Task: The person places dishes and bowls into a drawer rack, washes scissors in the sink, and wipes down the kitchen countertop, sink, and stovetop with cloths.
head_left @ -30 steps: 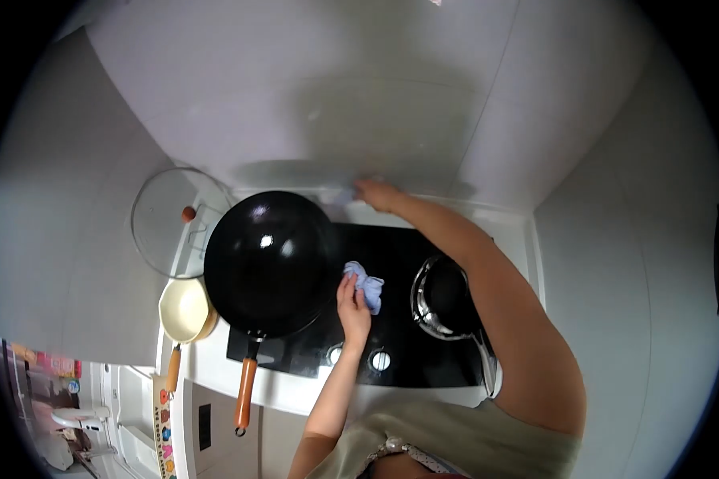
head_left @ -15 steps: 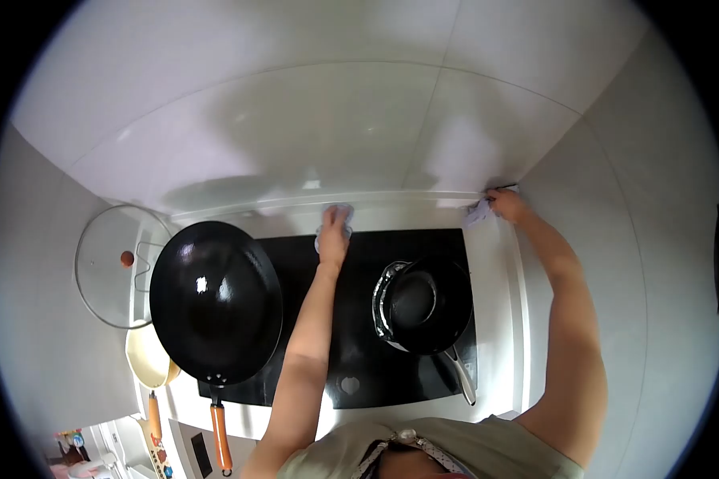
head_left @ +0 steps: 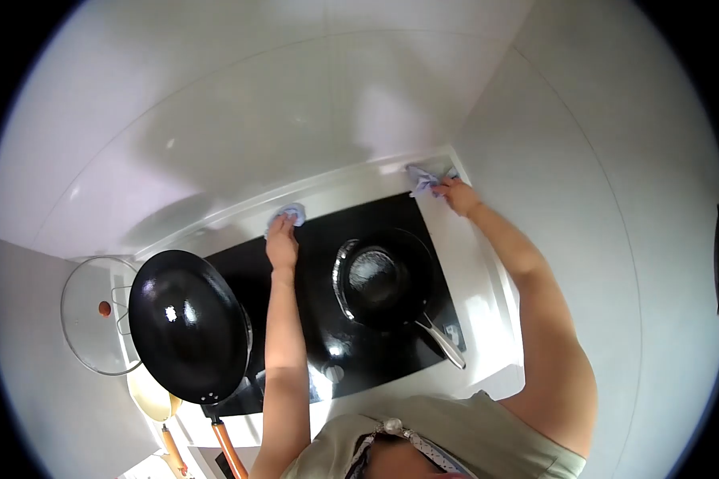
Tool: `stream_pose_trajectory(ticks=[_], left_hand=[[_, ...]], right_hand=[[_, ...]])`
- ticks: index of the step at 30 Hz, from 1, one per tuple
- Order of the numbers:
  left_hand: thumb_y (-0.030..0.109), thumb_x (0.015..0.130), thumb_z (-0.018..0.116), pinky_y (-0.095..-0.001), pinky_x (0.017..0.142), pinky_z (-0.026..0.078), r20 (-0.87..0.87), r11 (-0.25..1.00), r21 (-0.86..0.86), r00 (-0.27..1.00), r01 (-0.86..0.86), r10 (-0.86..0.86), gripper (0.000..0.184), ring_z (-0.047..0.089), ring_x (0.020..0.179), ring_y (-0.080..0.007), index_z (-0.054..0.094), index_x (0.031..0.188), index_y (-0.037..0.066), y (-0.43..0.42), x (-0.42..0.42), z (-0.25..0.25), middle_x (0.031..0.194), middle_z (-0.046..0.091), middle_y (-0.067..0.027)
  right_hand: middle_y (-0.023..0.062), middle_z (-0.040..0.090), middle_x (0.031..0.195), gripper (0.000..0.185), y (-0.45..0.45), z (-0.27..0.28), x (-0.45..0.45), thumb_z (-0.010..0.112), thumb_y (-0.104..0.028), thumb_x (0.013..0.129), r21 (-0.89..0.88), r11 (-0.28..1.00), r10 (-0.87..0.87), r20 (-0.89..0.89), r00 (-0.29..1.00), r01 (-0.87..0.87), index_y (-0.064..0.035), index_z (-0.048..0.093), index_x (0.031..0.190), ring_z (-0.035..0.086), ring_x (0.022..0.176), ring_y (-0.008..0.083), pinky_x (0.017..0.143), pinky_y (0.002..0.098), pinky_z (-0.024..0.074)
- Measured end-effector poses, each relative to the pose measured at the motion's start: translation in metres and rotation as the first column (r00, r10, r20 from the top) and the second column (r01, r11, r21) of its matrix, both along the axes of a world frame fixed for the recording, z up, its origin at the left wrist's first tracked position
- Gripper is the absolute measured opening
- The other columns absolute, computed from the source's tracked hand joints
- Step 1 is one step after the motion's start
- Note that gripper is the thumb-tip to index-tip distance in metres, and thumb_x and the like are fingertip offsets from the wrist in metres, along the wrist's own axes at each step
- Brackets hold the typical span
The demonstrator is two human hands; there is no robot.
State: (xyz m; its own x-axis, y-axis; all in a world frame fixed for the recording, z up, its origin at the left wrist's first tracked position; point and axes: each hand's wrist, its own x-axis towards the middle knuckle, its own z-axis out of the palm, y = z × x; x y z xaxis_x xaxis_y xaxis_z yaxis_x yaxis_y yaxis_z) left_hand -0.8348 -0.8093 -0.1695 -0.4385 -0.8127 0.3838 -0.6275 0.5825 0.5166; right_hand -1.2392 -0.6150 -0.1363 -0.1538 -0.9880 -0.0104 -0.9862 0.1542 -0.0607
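My left hand (head_left: 283, 243) grips a pale blue-lilac cloth (head_left: 292, 212) at the back edge of the black glass cooktop (head_left: 375, 363). The cloth rests partly on the white strip of counter behind the glass. In the back right corner of the counter, my right hand (head_left: 458, 196) has its fingers closed on a second pale cloth (head_left: 422, 177), which lies crumpled against the surface. Between my arms, a black frying pan (head_left: 385, 279) with a metal handle stands on the right side of the cooktop.
A big black wok (head_left: 185, 327) with an orange-brown handle covers the cooktop's left side. Left of it, a glass lid (head_left: 88, 319) leans by the wall, and a cream pan (head_left: 152, 395) sits below. Tiled walls (head_left: 559, 199) rise behind and to the right.
The view has turned, so the cooktop now appears slanted. My right hand has drawn back a little from the corner, and its cloth is more spread out. My left hand stays at the back edge.
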Motion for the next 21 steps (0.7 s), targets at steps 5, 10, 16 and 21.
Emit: stream_pose_trajectory(ticks=[5,10,16,21], left_hand=[[0.002,0.079,0.054,-0.0339,0.082,0.047,0.040,0.998,0.036,0.997,-0.060,0.058,0.024,0.057,0.099,-0.0279,0.067,0.097,0.013,0.022,0.013,0.017,0.108,0.060,-0.0090],[-0.001,0.074,0.057,-0.0336,0.080,0.048,0.038,0.996,0.022,0.996,-0.081,0.081,0.023,0.059,0.093,-0.0282,0.068,0.091,0.011,0.065,0.046,0.018,0.102,0.063,-0.0087],[-0.006,0.071,0.055,-0.0331,0.079,0.049,0.035,0.994,0.055,0.995,-0.094,0.092,0.026,0.061,0.091,-0.0280,0.068,0.088,0.009,0.129,0.090,0.022,0.100,0.064,-0.0086],[-0.011,0.066,0.050,-0.0323,0.080,0.048,0.023,0.988,0.075,0.991,-0.132,0.130,0.036,0.060,0.092,-0.0274,0.068,0.092,0.008,0.182,0.103,0.063,0.104,0.062,-0.0085]], right_hand=[[0.0050,0.054,0.098,0.035,0.089,-0.007,0.065,0.054,-0.001,0.068,-0.201,0.980,0.044,0.163,0.986,-0.010,-0.0168,0.064,0.097,0.052,0.089,0.0281,0.077,0.0368,0.0447],[0.0028,0.055,0.084,0.027,0.196,0.018,0.131,0.056,-0.002,0.062,-0.220,0.974,0.030,0.335,0.942,0.047,-0.0157,0.068,0.081,0.052,0.081,0.0244,0.073,0.0348,0.0448],[0.0027,0.055,0.078,0.020,0.283,0.030,0.145,0.057,-0.004,0.060,-0.037,0.997,0.077,0.445,0.892,-0.067,-0.0156,0.069,0.072,0.053,0.080,0.0234,0.072,0.0334,0.0456],[0.0063,0.053,0.103,0.034,0.214,0.027,0.115,0.057,-0.008,0.065,-0.233,0.953,-0.194,0.027,0.981,0.195,-0.0170,0.064,0.096,0.050,0.092,0.0276,0.080,0.0337,0.0446]])
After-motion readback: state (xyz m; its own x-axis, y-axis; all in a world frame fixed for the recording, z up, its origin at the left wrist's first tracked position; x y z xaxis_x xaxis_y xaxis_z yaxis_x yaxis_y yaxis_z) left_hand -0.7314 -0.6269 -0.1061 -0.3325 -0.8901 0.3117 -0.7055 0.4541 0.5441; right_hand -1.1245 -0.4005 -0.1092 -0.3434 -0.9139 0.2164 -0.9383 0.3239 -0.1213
